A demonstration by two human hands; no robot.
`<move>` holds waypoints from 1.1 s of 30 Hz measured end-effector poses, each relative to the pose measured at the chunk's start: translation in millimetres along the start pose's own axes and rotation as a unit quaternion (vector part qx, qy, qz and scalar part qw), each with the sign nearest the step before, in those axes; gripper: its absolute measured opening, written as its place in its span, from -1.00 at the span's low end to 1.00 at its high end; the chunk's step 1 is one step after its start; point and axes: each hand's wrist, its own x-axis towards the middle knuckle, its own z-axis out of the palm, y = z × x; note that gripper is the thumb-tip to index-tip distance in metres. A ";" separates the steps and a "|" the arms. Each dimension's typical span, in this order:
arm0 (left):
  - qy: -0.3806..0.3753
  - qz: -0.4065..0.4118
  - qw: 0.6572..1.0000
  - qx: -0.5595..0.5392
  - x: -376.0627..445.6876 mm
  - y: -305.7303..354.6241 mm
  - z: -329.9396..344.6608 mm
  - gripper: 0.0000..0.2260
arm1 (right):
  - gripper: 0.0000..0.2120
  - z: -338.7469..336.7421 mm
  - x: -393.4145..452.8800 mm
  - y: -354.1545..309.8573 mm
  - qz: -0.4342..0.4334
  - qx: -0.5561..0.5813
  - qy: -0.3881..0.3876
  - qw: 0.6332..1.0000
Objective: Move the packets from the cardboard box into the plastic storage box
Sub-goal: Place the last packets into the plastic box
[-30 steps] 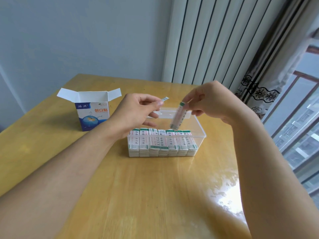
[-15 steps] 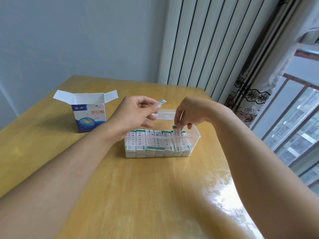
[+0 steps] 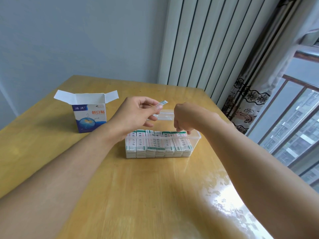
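The right hand (image 3: 185,118) curls over the plastic storage box (image 3: 196,135) mid-table, apparently seating packets (image 3: 158,144); whether it grips one, I cannot tell. The left hand (image 3: 136,114) pinches a spare packet (image 3: 163,102), ready. The cardboard box (image 3: 89,116) stands open near the left edge.

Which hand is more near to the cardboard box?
Left. The left hand hovers just right of the cardboard box, pinching a packet. The right hand is farther right, over the plastic box.
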 end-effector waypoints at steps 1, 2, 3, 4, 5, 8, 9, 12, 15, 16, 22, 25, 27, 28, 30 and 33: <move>0.001 0.002 1.000 0.004 -0.1 -0.3 0.4 -0.82 | -0.79 -0.5 0.0 0.0 0.001 -0.006 -0.003 1.000; 0.004 0.004 1.000 0.009 0.1 -0.7 0.8 -0.82 | -0.79 -3.1 -1.4 1.2 -0.001 0.002 -0.006 1.000; 0.007 0.007 1.000 0.016 0.0 -0.9 1.1 -0.82 | -0.79 -7.9 -3.5 4.3 -0.005 0.025 -0.011 1.000; 0.011 0.011 1.000 0.025 0.4 -1.4 1.4 -0.82 | -0.77 -14.7 -7.8 7.7 -0.012 0.064 -0.010 0.998; 0.017 0.017 0.999 0.034 0.6 -1.9 1.4 -0.84 | -0.76 -22.6 -12.2 11.8 -0.021 0.121 0.000 0.992; 0.026 0.033 0.997 0.059 0.3 -1.8 2.4 -0.87 | -0.79 -41.5 -29.7 19.4 -0.049 0.371 0.021 0.927; 0.027 0.038 0.996 0.072 -0.4 -1.0 2.9 -0.85 | -0.74 -45.3 -35.0 18.6 -0.060 0.428 0.014 0.902; 0.024 0.054 0.993 0.107 -4.2 1.4 4.6 -0.82 | -0.83 -43.2 -38.5 10.5 -0.080 0.445 0.044 0.891; 0.013 0.054 0.992 0.117 -6.5 2.7 5.7 -0.85 | -0.93 -40.7 -34.2 8.2 -0.068 0.436 0.076 0.894; 0.017 0.050 0.992 0.111 -6.2 2.4 6.1 -0.87 | -0.95 -42.0 -32.8 10.8 -0.063 0.422 0.084 0.901; 0.059 0.049 0.994 0.082 -0.8 -1.2 2.3 -0.92 | -0.87 -61.1 -24.2 38.5 -0.043 0.137 0.086 0.986; 0.053 0.045 0.994 0.088 -0.4 -3.3 3.7 -0.92 | -0.86 -52.9 -16.3 37.5 -0.049 0.046 0.054 0.996; 0.048 0.045 0.994 0.092 -0.7 -3.4 3.8 -0.93 | -0.85 -45.5 -10.5 34.8 -0.051 0.027 0.033 0.998; 0.047 0.044 0.994 0.090 -0.6 -3.3 3.3 -0.93 | -0.85 -42.7 -8.1 33.7 -0.053 0.020 0.025 0.998; 0.044 0.042 0.994 0.090 -0.4 -3.3 2.2 -0.93 | -0.84 -38.7 -4.2 32.4 -0.057 0.008 0.014 0.998; 0.041 0.040 0.994 0.091 0.0 -4.0 2.5 -0.94 | -0.83 -36.2 -1.5 29.5 -0.062 -0.015 -0.008 0.998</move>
